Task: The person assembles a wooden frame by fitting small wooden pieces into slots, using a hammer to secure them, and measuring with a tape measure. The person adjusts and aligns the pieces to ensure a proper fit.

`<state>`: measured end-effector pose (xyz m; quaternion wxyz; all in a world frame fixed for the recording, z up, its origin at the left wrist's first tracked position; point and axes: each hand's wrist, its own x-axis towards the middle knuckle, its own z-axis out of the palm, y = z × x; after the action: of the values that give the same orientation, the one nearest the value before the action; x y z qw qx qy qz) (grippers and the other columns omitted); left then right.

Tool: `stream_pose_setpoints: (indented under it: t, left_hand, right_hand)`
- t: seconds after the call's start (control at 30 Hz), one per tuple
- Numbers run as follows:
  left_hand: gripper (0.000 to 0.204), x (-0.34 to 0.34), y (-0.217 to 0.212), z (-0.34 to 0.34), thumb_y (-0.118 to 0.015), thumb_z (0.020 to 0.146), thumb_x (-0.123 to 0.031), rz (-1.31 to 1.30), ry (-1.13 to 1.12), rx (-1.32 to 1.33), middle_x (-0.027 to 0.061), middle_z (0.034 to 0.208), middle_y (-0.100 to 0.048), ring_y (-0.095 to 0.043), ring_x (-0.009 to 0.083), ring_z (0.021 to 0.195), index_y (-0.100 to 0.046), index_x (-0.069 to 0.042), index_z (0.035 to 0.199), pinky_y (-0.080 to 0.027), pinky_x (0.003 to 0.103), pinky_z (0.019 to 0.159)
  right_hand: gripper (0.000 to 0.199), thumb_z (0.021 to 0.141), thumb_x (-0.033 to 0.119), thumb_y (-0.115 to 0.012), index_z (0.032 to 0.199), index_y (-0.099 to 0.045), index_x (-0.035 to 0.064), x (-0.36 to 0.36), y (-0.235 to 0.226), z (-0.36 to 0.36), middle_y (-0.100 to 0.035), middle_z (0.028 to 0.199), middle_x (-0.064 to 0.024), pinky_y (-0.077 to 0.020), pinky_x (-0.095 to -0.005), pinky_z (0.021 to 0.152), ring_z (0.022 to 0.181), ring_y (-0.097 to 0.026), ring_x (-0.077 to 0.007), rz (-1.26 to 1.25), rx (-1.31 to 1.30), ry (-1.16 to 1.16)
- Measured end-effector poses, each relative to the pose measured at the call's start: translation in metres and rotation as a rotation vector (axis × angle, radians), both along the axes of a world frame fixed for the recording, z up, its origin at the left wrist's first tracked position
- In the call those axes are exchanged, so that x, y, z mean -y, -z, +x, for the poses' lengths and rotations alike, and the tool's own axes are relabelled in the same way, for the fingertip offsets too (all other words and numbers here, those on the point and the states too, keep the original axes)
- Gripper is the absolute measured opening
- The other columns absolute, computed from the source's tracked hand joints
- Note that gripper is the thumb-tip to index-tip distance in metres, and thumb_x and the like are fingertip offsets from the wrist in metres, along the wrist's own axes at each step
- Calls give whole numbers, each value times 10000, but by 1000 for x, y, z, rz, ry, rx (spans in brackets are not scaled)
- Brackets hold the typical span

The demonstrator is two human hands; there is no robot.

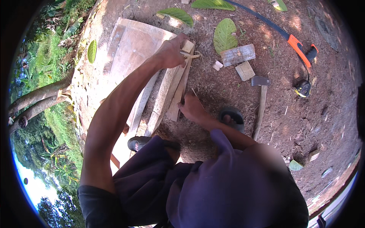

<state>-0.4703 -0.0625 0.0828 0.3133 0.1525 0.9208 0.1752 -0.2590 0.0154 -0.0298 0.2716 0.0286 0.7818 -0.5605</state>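
Note:
A narrow wooden strip lies on a stack of longer planks on the bare dirt. My left hand reaches far forward and closes on the strip's far end, beside a small wood block. The strip's near end is in the grip of my right hand, where a thin stick-like thing pokes up above the fingers. A wide weathered board lies under and left of the planks.
A hatchet with a long wooden handle lies to the right, near two wood offcuts. Farther right are a handsaw with an orange handle and a tape measure. Large green leaves lie about. My sandalled feet flank the planks.

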Motion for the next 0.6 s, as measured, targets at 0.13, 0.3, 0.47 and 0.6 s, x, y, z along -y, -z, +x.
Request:
stream_pose_setpoints:
  t: [0.13,0.3,0.47,0.6]
  left_hand:
    - [885,-1,-4,0,-883,631,-85,-28,21,-17,259,1082,-720,-711,415,1049,-471,-74,1414,-588,459,901]
    - [890,-2,-5,-2,-885,628,-87,-35,33,-30,265,1104,-720,-709,420,1064,-476,-79,1418,-586,465,906]
    - [892,2,-4,0,-877,642,-71,-25,12,1,272,1124,-714,-705,417,1084,-474,-86,1438,-582,470,928]
    - [894,-3,-16,-1,-877,649,-68,-57,21,5,276,1147,-708,-701,416,1108,-470,-85,1445,-576,475,951]
  right_hand:
    - [476,897,256,-768,1111,-573,-122,22,11,12,-698,1011,-319,-568,-547,868,979,-699,-515,-60,0,84]
    - [365,892,154,-776,1107,-611,-90,34,29,15,-687,1038,-306,-548,-535,879,998,-689,-499,-114,-143,71]
    - [344,879,137,-798,1096,-633,-72,32,20,7,-694,1047,-305,-550,-529,891,1018,-693,-482,-71,-73,-25]
    - [292,877,171,-772,990,-640,-64,35,14,-5,-682,970,-286,-554,-536,846,940,-691,-469,-40,-103,-52]
